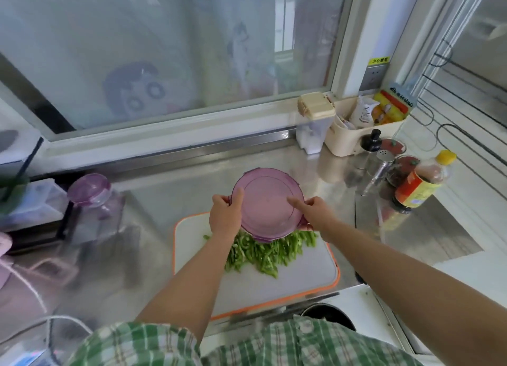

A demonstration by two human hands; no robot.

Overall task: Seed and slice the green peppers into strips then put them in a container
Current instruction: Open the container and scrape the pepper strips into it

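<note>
Hands: two, left hand (pixel 225 214) and right hand (pixel 312 210), mid-frame.
Purple lids: two, and here's the held lid (pixel 270 206) dead centre, jar lid (pixel 89 187) at middle left.
Cutting board (pixel 301 272): just one, lower centre.
Pepper strips (pixel 263 253): one heap, too many to count!
Red-topped jars: two, back jar (pixel 393 146) and front jar (pixel 405 164), right side.
Yellow-capped bottle (pixel 422 181): one.
Metal shaker (pixel 380 164): one.

glossy steel counter (pixel 170 198), smooth plastic lid (pixel 270 201), matt plastic board (pixel 301 269)

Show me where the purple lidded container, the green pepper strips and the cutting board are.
purple lidded container (pixel 267 203): head view, centre of its lid.
green pepper strips (pixel 263 253): head view, middle of the pile.
cutting board (pixel 304 272): head view, bare white surface right of the pile.
</note>
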